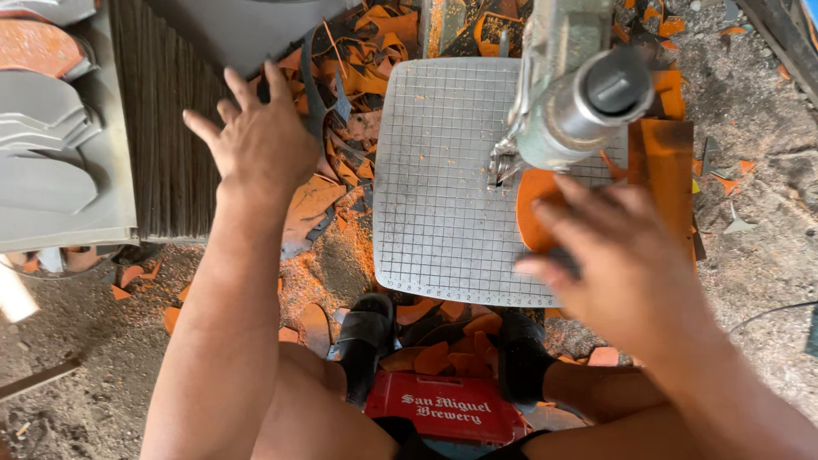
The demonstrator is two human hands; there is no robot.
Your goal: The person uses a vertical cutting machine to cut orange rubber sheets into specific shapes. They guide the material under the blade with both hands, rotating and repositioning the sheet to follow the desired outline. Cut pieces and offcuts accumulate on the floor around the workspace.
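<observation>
An orange rounded piece [535, 204] lies flat on the gridded metal table [434, 170] of a cutting machine [571, 102], at the table's right edge just under the machine's head. The right hand [613, 264] hangs over its lower part, blurred; whether the fingers touch it cannot be told. The left hand [260, 136], fingers spread wide, holds nothing and reaches over a stack of dark grey sheets [166, 128]. Orange offcuts [358, 77] litter the ground. Below, between two black sandals [366, 336], sits a red rectangular crate [447, 407] with white lettering.
</observation>
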